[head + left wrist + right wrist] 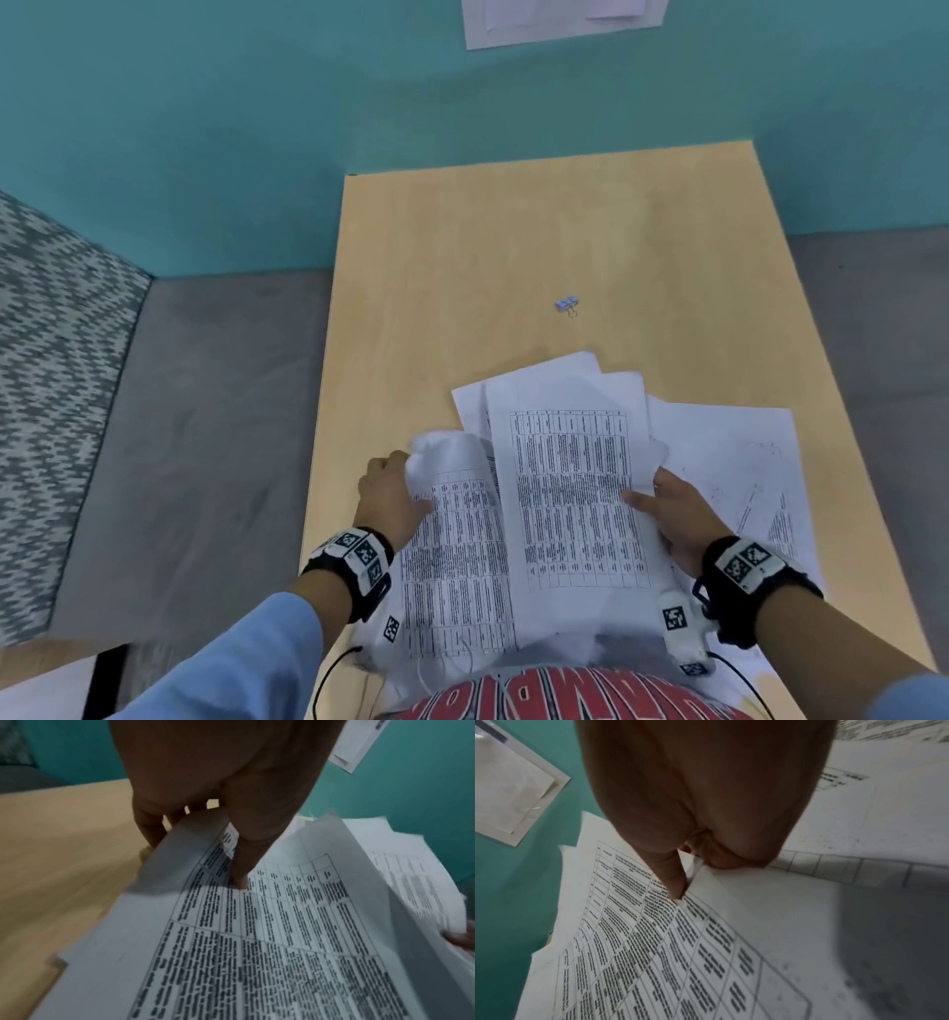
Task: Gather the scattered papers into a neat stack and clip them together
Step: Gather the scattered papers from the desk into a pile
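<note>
Several white printed papers (570,493) lie in a loose, fanned pile at the near end of the wooden table (462,267). My left hand (395,488) grips the left sheet (257,943), thumb on its printed face, fingers curled under the bent edge. My right hand (672,509) pinches the right edge of the middle sheet (654,943), thumb on top. One more sheet (739,462) lies flat to the right, under my right hand. A small blue binder clip (567,305) sits alone on the table beyond the pile.
A teal wall (257,128) rises behind the table, with a white notice (560,20) stuck on it. Grey floor (205,411) runs along both sides of the table. A patterned grey surface (46,385) stands at the far left. Cables hang at the near table edge.
</note>
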The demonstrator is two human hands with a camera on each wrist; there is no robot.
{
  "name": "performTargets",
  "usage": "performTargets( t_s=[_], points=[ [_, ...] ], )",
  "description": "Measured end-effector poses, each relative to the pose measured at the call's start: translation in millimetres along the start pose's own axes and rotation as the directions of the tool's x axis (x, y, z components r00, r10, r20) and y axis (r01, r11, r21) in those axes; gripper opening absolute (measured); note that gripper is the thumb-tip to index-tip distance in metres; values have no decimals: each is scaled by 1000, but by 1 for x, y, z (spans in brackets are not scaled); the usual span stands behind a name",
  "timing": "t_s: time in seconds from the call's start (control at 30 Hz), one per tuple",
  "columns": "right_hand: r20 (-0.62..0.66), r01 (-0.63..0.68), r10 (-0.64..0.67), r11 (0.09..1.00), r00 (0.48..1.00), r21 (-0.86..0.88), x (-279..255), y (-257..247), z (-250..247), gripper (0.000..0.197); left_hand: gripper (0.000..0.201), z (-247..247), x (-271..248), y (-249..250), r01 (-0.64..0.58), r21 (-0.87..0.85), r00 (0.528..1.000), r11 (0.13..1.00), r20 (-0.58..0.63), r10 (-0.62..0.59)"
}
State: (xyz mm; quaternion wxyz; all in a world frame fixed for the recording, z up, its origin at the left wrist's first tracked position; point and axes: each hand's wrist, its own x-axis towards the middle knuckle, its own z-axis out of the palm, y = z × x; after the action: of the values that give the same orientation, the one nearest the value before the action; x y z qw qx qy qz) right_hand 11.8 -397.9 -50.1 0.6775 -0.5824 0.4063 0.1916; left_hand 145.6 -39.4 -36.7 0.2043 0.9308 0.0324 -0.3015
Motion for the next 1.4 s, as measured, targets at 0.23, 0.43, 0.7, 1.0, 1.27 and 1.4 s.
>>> performTargets(
  t_s=[0.23,0.43,0.7,1.0,1.27,1.4],
  points=[
    [-122,23,-17,998,992,51,-8,-5,-15,15,76,-31,-2,-8,161,-672,981,723,27,-193],
    [-84,-13,35,968,996,251,-18,-1,-21,18,61,-28,-24,-18,340,-707,918,620,393,-56],
    [32,-46,38,949,999,311,24,73,-57,72,56,6,-54,3,297,-931,953,211,273,-135],
    [-18,-52,63,931,998,361,-26,23,-25,54,102,16,-58,24,279,-858,952,430,190,-239],
    [-150,29,20,949,988,315,-29,22,-81,30,47,-74,-62,13,29,-713,994,700,-54,-97],
    [-191,58,-7,964,982,261,-43,27,-133,66,31,-120,-57,1,126,-507,987,852,151,-56]
  ],
)
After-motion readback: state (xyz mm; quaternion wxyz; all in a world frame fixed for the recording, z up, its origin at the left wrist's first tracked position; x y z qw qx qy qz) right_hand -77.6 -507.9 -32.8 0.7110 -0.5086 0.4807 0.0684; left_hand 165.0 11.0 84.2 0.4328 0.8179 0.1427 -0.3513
